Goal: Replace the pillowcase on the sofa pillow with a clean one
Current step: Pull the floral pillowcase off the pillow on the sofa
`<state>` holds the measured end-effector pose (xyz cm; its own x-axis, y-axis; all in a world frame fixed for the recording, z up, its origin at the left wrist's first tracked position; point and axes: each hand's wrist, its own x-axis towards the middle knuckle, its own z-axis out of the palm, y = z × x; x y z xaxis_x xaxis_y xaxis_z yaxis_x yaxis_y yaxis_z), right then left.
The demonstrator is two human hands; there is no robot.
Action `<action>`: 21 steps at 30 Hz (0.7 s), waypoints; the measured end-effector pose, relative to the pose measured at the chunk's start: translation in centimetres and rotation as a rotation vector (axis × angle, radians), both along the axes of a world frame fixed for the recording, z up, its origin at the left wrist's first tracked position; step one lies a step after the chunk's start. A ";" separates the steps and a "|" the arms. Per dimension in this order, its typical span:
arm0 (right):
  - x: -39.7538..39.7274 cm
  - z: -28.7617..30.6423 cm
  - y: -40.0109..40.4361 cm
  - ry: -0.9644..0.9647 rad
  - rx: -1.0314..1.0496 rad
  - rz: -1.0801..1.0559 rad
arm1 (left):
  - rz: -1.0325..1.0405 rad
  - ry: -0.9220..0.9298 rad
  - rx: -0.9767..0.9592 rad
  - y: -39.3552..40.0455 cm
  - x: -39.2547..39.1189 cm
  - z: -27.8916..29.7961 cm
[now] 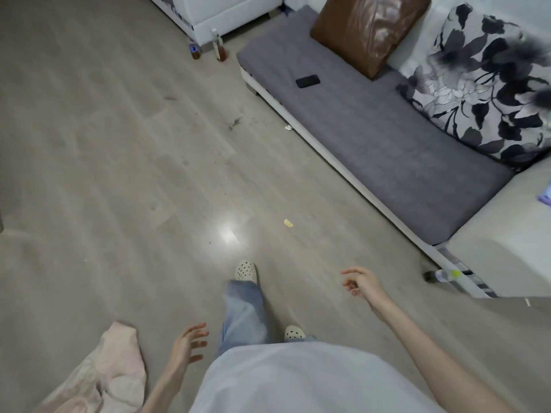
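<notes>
Floral pillow (489, 84) on sofa (372, 138), pink cloth (104, 374) on floor, left hand (186, 347) and right hand (362, 283) empty, fingers spread

Standing on grey wood-look floor (119, 174), both hands empty. Left hand (186, 345) at 7 o'clock, fingers spread, beside a pale pink cloth (107, 371) at the bottom-left edge — not touching it. Right hand (362, 283) at 5 o'clock, fingers loosely curled, over bare floor. Sofa (387, 138) runs 12 to 3 o'clock: brown cushion (368, 31) at 1 o'clock, black-and-white floral pillow (489, 84) at 2 o'clock, dark phone (307, 81) on the grey seat. Two bottles (221, 46) on the floor at 12 o'clock.
</notes>
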<state>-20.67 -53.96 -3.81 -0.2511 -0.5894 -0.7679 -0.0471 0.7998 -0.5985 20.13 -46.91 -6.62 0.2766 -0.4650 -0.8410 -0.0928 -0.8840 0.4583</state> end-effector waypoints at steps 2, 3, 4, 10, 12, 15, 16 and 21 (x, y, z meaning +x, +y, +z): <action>0.7 0.1 -3.6 0.007 -0.024 -0.060 | -0.038 -0.008 0.015 -4.4 1.3 -1.1; 1.1 0.0 -5.1 0.013 -0.020 -0.092 | -0.059 -0.007 0.022 -6.8 2.0 -1.5; 1.4 -0.3 -6.2 0.019 0.000 -0.127 | -0.087 -0.006 0.029 -9.4 2.6 -1.7; 5.4 -3.6 -8.9 0.060 0.186 -0.305 | -0.377 0.006 -0.057 -26.2 3.3 0.3; 6.8 -4.1 -8.2 0.044 0.285 -0.374 | -0.464 -0.006 -0.047 -32.0 2.6 1.3; 8.4 -4.9 -7.6 0.001 0.380 -0.465 | -0.584 0.018 -0.102 -40.3 0.9 2.3; 8.7 -5.2 -8.0 -0.014 0.399 -0.484 | -0.616 0.027 -0.127 -43.1 0.1 2.5; 8.9 -6.9 -12.2 -0.061 0.444 -0.692 | -0.792 0.009 -0.145 -55.6 -5.1 2.1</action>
<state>-11.77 -66.12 -10.73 -0.3960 0.0454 -0.9171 0.5661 0.7984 -0.2049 15.04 -102.49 -4.49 -0.1876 -0.6250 -0.7578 -0.6632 -0.4885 0.5670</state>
